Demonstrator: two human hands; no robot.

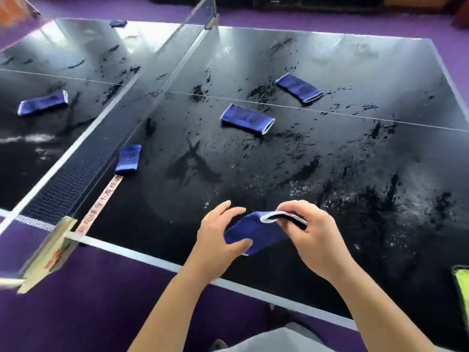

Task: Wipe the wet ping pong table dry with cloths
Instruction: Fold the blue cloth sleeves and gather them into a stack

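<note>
Hands (pixel 264 235) on one blue cloth (pixel 256 232), fingers curled around it.

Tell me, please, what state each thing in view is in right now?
Table: wet, streaked with water.
Held cloth: lifted, gripped by both hands.
Left hand: holding one end.
Right hand: pinching the open end.
Middle cloth: lying flat.
Net: upright.

Your ping pong table (pixel 330 174) has a glossy black top, mirror-like where water films and beads on it. The blue cloth (pixel 256 232) you hold looks like soft, matt knit with a pale hemmed edge. The net (pixel 83 161) is dark woven mesh, its post (pixel 50 250) dull painted metal. The purple floor (pixel 88 313) looks matt.
</note>
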